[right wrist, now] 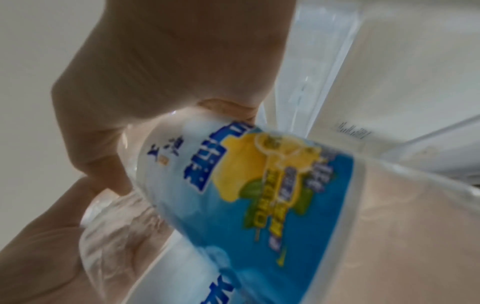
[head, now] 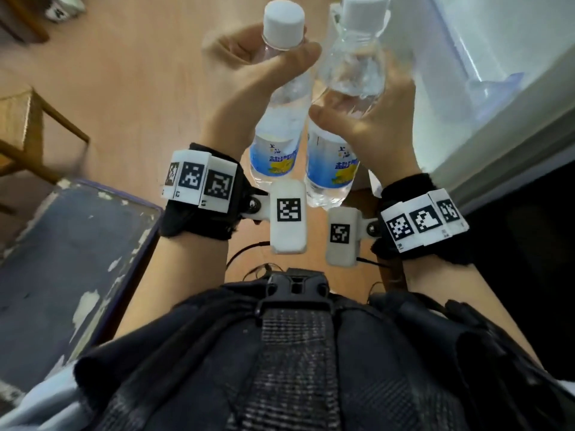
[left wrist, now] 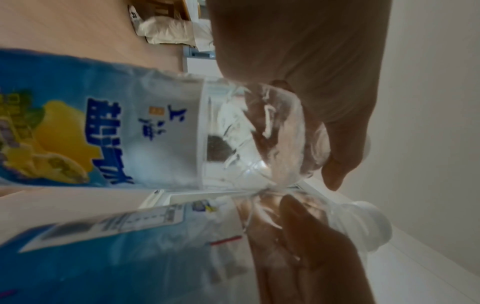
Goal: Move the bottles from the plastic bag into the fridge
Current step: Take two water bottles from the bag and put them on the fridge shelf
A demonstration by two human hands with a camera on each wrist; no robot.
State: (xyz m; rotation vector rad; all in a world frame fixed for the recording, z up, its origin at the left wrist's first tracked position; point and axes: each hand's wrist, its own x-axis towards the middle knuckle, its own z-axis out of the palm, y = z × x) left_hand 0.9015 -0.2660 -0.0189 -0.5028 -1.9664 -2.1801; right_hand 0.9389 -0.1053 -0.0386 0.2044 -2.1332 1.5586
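I hold two clear bottles with white caps and blue labels with a yellow lemon, side by side at chest height. My left hand (head: pixel 249 66) grips the left bottle (head: pixel 277 126) round its shoulder, thumb across the front. My right hand (head: pixel 370 119) grips the right bottle (head: pixel 339 169) the same way. The bottles touch near their upper halves. The open fridge (head: pixel 497 51), with a white interior, is just to their right. The left wrist view shows the left bottle (left wrist: pixel 130 133) on top and the right bottle (left wrist: pixel 103 253) below. The right wrist view shows the right bottle (right wrist: pixel 246 185) close to the fridge interior (right wrist: pixel 389 82).
A worn dark blue surface (head: pixel 77 259) lies at my lower left, with a wooden chair (head: pixel 31 126) beyond it on the wooden floor (head: pixel 140 73). A dark panel (head: pixel 529 244) sits below the fridge opening. A pale crumpled bag (left wrist: pixel 168 30) lies on the floor further off.
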